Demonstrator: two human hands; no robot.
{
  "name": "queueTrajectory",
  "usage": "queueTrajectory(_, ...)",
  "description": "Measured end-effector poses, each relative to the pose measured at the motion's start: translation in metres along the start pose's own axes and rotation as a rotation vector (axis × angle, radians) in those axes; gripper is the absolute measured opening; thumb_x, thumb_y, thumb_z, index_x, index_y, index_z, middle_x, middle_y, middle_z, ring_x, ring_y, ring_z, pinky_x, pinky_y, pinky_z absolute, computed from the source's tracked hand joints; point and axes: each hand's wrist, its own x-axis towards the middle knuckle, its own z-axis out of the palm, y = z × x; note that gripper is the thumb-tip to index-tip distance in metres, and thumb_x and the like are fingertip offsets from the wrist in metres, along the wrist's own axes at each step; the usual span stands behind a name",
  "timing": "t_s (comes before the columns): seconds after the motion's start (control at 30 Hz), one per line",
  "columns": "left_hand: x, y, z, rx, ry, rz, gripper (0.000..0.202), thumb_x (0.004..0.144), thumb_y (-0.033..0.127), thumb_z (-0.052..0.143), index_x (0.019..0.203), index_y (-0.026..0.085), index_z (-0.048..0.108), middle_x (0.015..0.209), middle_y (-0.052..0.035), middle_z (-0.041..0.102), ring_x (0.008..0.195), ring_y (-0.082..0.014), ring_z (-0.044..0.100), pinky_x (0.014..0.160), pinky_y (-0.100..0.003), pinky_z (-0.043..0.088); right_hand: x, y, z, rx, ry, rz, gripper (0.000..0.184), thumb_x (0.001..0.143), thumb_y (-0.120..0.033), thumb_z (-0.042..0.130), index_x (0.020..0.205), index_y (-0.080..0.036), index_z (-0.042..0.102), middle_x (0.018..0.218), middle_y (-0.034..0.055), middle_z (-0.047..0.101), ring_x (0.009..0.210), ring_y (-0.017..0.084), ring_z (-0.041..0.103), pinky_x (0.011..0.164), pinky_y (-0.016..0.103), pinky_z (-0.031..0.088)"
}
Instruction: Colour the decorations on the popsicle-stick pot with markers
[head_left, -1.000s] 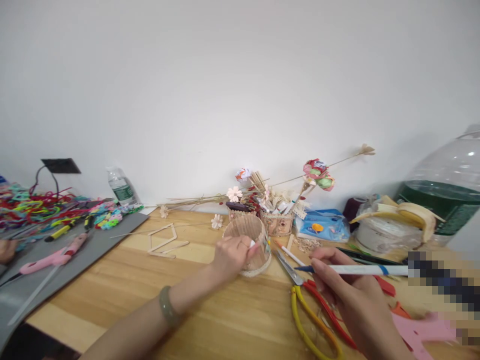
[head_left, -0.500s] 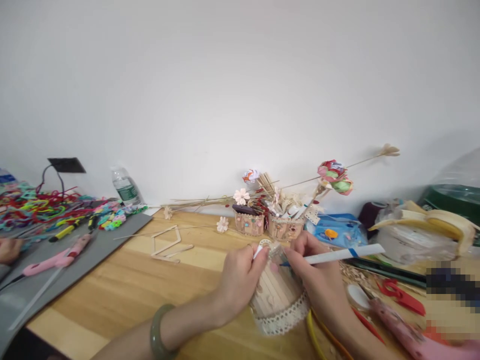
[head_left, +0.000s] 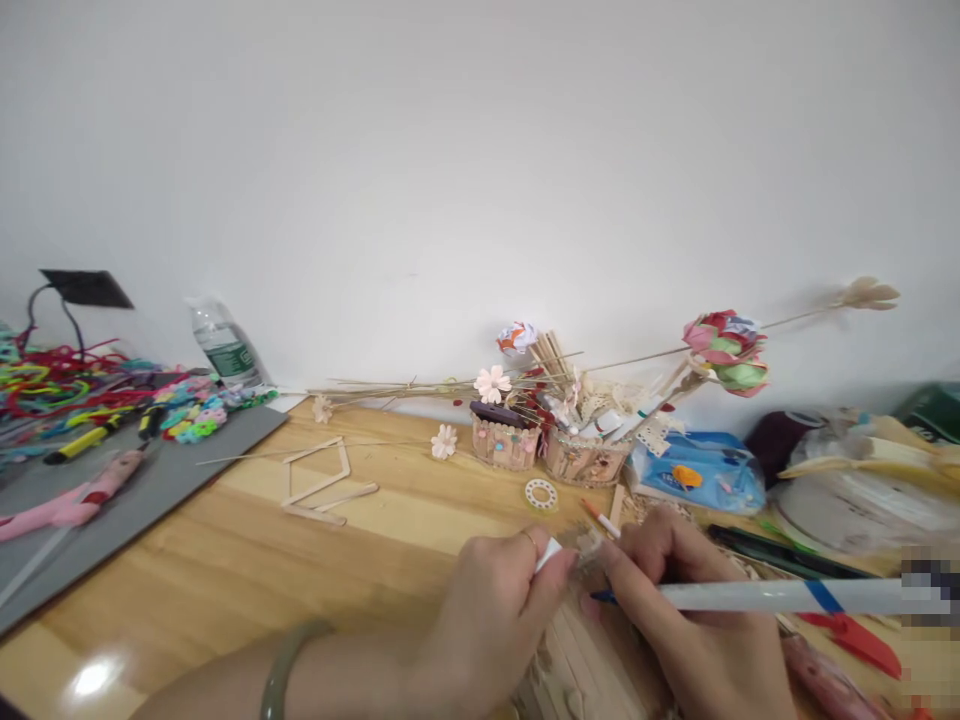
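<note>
My right hand is closed around a white marker with a blue band. Its dark blue tip points left, at the upper part of a craft made of wooden sticks. With fingers curled, my left hand grips the craft's upper left side. A small white piece, perhaps the marker's cap, pokes out between its thumb and forefinger. Both hands partly cover the craft, and its lower end is out of frame.
Two stick-sided baskets hold dried and paper flowers by the wall. A white lace ring lies before them. Stick pieces are left; a blue wipes pack and red clip-like tool are right. A pink glue gun rests on a grey mat.
The view has moved closer and shifted. The craft and both hands sit lower in the picture, and the craft's lace-trimmed end has left the frame. The white lace ring behind them is now visible.
</note>
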Motion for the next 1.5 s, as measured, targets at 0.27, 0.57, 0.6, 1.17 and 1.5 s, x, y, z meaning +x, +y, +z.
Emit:
queueTrajectory(0.27, 0.0011, -0.0013, -0.0002, 0.017, 0.017, 0.032, 0.032, 0.086, 0.032, 0.033, 0.057, 0.02, 0.031, 0.051, 0.0053, 0.031, 0.048, -0.0105, 0.031, 0.049, -0.024, 0.024, -0.002, 0.005, -0.0005, -0.077, -0.008, -0.009, 0.031, 0.075, -0.026, 0.053, 0.053, -0.022, 0.032, 0.047, -0.0056, 0.038, 0.043, 0.01, 0.038, 0.04, 0.021, 0.033)
queueTrajectory(0.57, 0.0003, -0.0014, 0.0, 0.055, 0.023, 0.035, 0.031, 0.087, 0.032, 0.033, 0.059, 0.02, 0.035, 0.051, 0.0043, 0.036, 0.049, -0.0108, 0.035, 0.05, -0.023, 0.026, -0.0026, 0.0009, 0.0024, -0.053, 0.038, 0.014, 0.032, 0.075, -0.027, 0.053, 0.052, -0.022, 0.032, 0.046, -0.0064, 0.036, 0.041, 0.009, 0.036, 0.039, 0.021, 0.028)
queueTrajectory(0.6, 0.0003, -0.0011, -0.0002, 0.056, 0.02, 0.038, 0.031, 0.087, 0.032, 0.033, 0.058, 0.02, 0.034, 0.051, 0.0044, 0.035, 0.049, -0.0108, 0.035, 0.049, -0.023, 0.026, -0.0028, 0.0008, 0.0025, -0.057, 0.034, 0.009, 0.031, 0.075, -0.027, 0.053, 0.052, -0.022, 0.032, 0.046, -0.0064, 0.037, 0.041, 0.009, 0.036, 0.039, 0.021, 0.028)
queueTrajectory(1.17, 0.0, -0.0029, 0.0004, 0.064, 0.027, 0.039, 0.032, 0.088, 0.035, 0.032, 0.059, 0.02, 0.034, 0.052, 0.0045, 0.037, 0.049, -0.011, 0.036, 0.05, -0.024, 0.026, -0.0031, 0.0007, 0.0014, -0.085, 0.012, 0.0, 0.031, 0.076, -0.026, 0.055, 0.053, -0.022, 0.034, 0.047, -0.0057, 0.042, 0.042, 0.009, 0.04, 0.039, 0.021, 0.032)
queueTrajectory(1.5, 0.0001, -0.0029, -0.0002, 0.064, 0.03, 0.053, 0.031, 0.088, 0.032, 0.033, 0.059, 0.02, 0.034, 0.051, 0.0049, 0.036, 0.048, -0.0105, 0.035, 0.049, -0.022, 0.027, -0.0044, 0.0015, 0.0, -0.07, 0.018, 0.011, 0.03, 0.075, -0.024, 0.055, 0.053, -0.022, 0.034, 0.047, -0.0062, 0.041, 0.041, 0.009, 0.041, 0.038, 0.02, 0.032)
